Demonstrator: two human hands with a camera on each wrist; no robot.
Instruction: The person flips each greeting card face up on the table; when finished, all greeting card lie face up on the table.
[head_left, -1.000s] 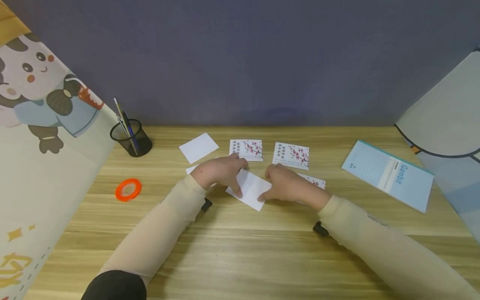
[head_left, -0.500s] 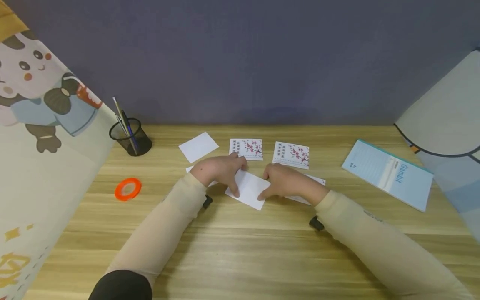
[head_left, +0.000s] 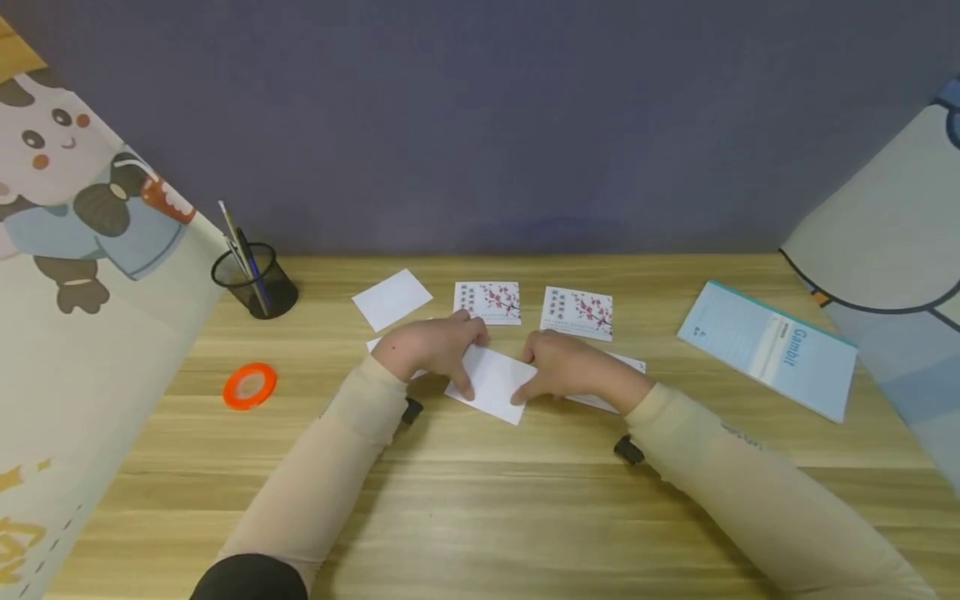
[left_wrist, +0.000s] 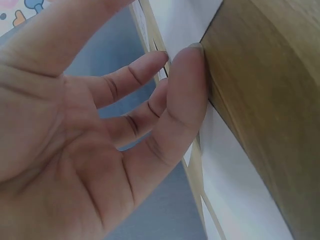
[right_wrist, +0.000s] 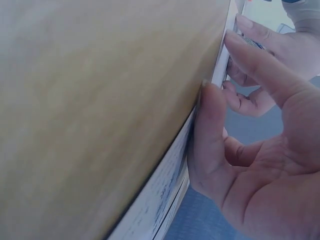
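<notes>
- One wood-grain tabletop (head_left: pixel 465 517): loose cards near each other; a sideways sweep could scatter them.
- Right hand (head_left: pixel 566 367): thumb and fingers grasp one end of the central card (head_left: pixel 495 383). Overhangs a part-covered card (head_left: pixel 632 362); withdrawing low might drag that along.
- Left hand (head_left: pixel 435 346): grasps the opposite end. Fingertips overlap a printed card (head_left: pixel 498 304) in the head view, contact unclear; a careless reach could shift it.
- Central card, blank face up, between both hands; resting or slightly raised, cannot tell. Uneven squeeze would probably buckle it or slip an edge.
</notes>
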